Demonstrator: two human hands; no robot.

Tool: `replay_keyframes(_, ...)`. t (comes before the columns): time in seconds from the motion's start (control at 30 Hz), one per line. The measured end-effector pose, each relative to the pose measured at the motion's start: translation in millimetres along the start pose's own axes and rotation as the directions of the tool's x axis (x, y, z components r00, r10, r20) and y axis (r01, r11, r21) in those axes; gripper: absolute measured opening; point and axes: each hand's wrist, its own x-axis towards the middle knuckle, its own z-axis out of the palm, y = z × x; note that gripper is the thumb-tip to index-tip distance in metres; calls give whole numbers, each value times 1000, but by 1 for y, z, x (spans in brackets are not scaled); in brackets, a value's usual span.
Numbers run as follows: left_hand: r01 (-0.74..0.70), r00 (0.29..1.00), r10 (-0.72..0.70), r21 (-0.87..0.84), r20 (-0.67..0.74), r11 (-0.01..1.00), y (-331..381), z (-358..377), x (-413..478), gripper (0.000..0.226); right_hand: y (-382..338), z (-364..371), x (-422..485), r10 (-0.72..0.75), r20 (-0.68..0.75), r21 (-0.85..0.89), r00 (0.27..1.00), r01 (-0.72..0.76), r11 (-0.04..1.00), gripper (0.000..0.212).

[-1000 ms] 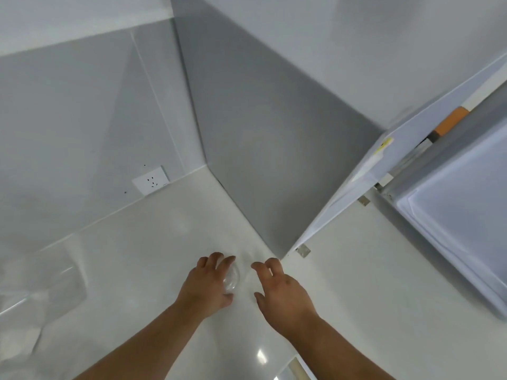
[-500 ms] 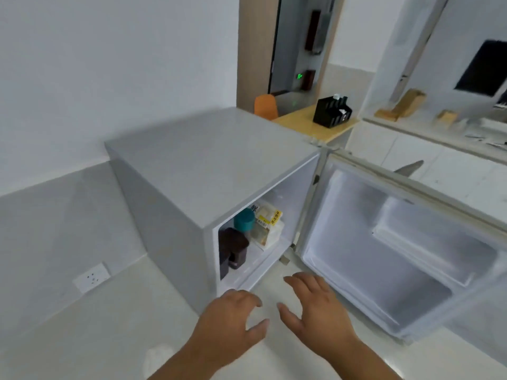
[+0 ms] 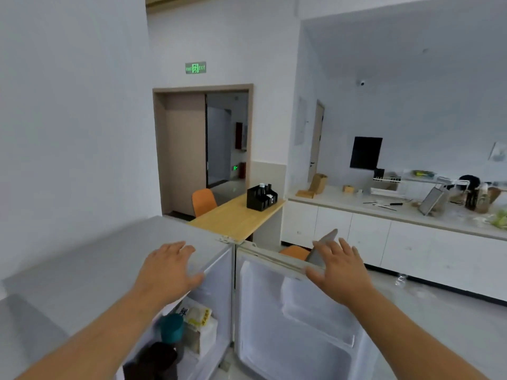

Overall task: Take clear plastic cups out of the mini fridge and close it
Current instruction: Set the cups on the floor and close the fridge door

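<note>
A mini fridge (image 3: 90,259) stands open, its door (image 3: 296,325) swung out rightward; the right hand (image 3: 338,272), fingers spread and empty, reaches the door's top edge, nearer than the open left hand (image 3: 167,272); no cups visible

Bright, even, diffuse indoor light, source unseen; shadows faint and soft. Dimmer beyond the doorway (image 3: 219,138), with a glowing green exit sign (image 3: 195,68) above. Soft throughout, motion-smeared at both forearms. Wide-angle bending of straight lines toward the edges.
</note>
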Motion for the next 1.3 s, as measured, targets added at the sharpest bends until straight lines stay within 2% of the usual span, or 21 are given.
replay_keyframes(0.07, 98, 993, -97, -17, 70, 995, -29, 12, -3, 75, 33, 8, -4, 121, 132, -50, 984, -115, 992, 76)
replay_keyframes(0.13, 170, 984, -157, -169, 83, 971, -47, 28, -8, 64, 54, 25, -15, 165, 188, -107, 968, -147, 983, 68)
replay_keyframes(0.2, 155, 988, -147, -230, 50, 961, -52, 36, -6, 52, 61, 37, -23, 152, 140, -134, 978, -134, 982, 64)
replay_keyframes(0.33, 138, 990, -132, -190, 44, 972, -48, 34, -2, 36, 51, 34, -26, 136, 153, -84, 979, -124, 989, 56)
replay_keyframes(0.5, 144, 989, -133, -217, 66, 966, -48, 30, -6, 37, 27, 29, -62, 104, 67, -47, 992, -101, 994, 45)
replay_keyframes(0.57, 139, 990, -126, -222, 70, 965, -46, 29, -7, 38, 8, 29, -82, 122, 30, 46, 992, -123, 991, 41)
replay_keyframes(0.63, 137, 990, -123, -215, 74, 967, -46, 27, -7, 38, -17, 26, -100, 115, 54, 122, 992, -121, 985, 41)
replay_keyframes(0.83, 129, 990, -115, -200, 78, 971, -46, 24, -8, 43, -97, 7, -130, -114, 80, 226, 990, 93, 970, 33)
replay_keyframes(0.93, 127, 990, -113, -183, 82, 975, -46, 24, -8, 46, -133, 7, -132, -281, 74, 284, 957, 250, 926, 47)
replay_keyframes(1.03, 117, 991, -105, -178, 79, 977, -48, 23, -8, 49, -170, 19, -129, -408, 38, 364, 912, 367, 856, 44)
replay_keyframes(1.3, 150, 986, -112, -379, 122, 913, -55, 16, -9, 51, -269, 58, -94, -550, -17, 369, 835, 516, 773, 58)
